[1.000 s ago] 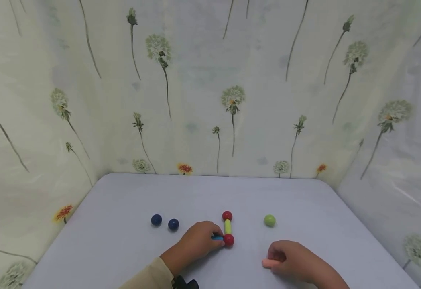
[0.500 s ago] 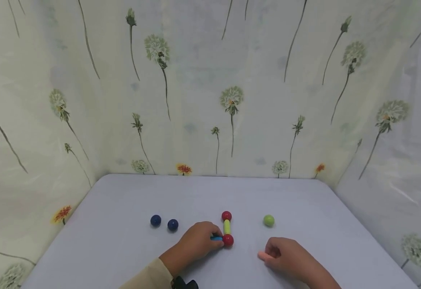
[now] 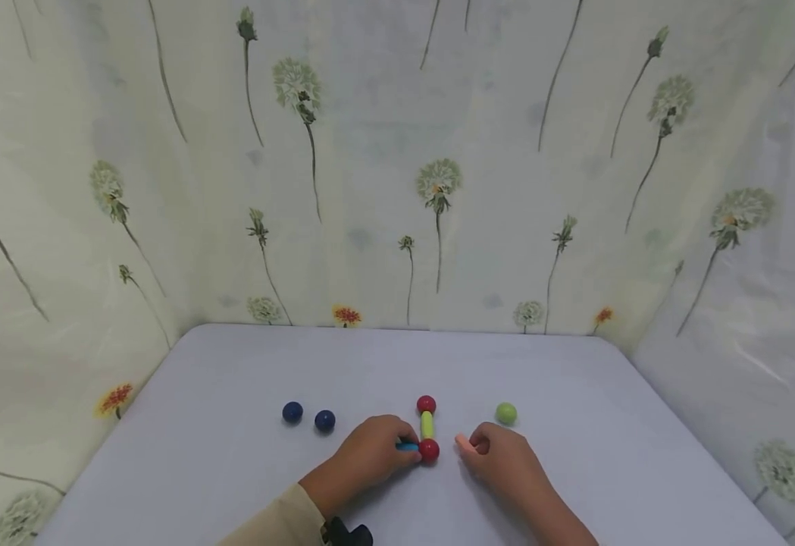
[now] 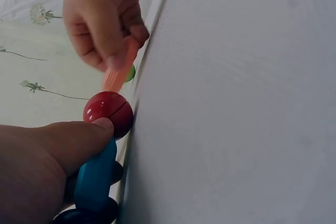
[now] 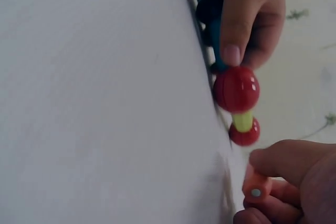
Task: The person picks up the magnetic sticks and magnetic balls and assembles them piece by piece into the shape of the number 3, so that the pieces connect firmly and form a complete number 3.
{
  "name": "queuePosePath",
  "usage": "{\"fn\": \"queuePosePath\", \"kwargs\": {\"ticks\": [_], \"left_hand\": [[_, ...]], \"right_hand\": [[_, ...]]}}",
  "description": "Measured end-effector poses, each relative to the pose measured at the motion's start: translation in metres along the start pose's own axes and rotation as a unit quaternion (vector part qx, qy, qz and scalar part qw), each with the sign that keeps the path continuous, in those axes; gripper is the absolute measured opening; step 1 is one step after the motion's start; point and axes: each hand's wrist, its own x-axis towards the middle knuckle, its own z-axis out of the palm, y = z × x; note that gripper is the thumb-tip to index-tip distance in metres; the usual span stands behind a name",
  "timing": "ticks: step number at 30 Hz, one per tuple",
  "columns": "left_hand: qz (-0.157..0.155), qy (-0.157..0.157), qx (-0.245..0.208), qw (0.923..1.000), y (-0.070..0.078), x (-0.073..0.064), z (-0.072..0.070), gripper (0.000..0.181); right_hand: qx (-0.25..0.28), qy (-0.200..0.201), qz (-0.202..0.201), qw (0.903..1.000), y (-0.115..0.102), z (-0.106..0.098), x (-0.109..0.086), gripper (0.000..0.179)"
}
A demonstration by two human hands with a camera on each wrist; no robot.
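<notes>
My left hand [image 3: 373, 451] grips a blue stick [image 4: 95, 177] between thumb and fingers, its thumb tip reaching onto the near red ball [image 3: 429, 451]. The blue stick's end meets this ball. From the ball a yellow-green stick [image 3: 427, 426] runs away to a second red ball [image 3: 427, 404], all in one line on the table. To the right, my right hand [image 3: 502, 455] pinches an orange stick [image 3: 464, 443], its free end pointing at the near red ball across a short gap in the head view. A small pale disc shows on the orange stick's end [image 5: 256, 192].
Two dark blue balls [image 3: 308, 417] lie left of the left hand. A light green ball [image 3: 506, 413] sits just beyond the right hand. The white table [image 3: 233, 364] ends at the back and sides against a hanging cloth [image 3: 370, 189] printed with dandelions.
My right hand has moved left and farther from me, carrying the orange stick close to the near red ball. The stick has turned to point more away. The left hand stays in place.
</notes>
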Motion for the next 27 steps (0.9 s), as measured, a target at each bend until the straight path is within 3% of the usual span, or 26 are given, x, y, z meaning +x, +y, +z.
{"fn": "queuePosePath", "kwargs": {"ticks": [5,9,15,27], "left_hand": [[-0.016,-0.009,0.000,0.9998,-0.002,-0.002,-0.004,0.020],[-0.008,-0.008,0.002,0.9999,-0.002,-0.001,-0.005,0.021],[0.010,-0.003,-0.003,0.9999,0.000,-0.002,-0.004,0.020],[-0.001,-0.010,-0.007,0.9999,0.002,-0.001,-0.006,0.018]], "right_hand": [[0.082,-0.002,0.034,0.9960,-0.020,0.006,0.012,0.030],[0.127,0.013,0.054,0.9904,-0.031,0.008,0.023,0.027],[0.147,0.039,0.066,0.9862,-0.039,0.012,0.035,0.028],[0.186,0.071,0.095,0.9754,-0.051,0.025,0.060,0.035]]}}
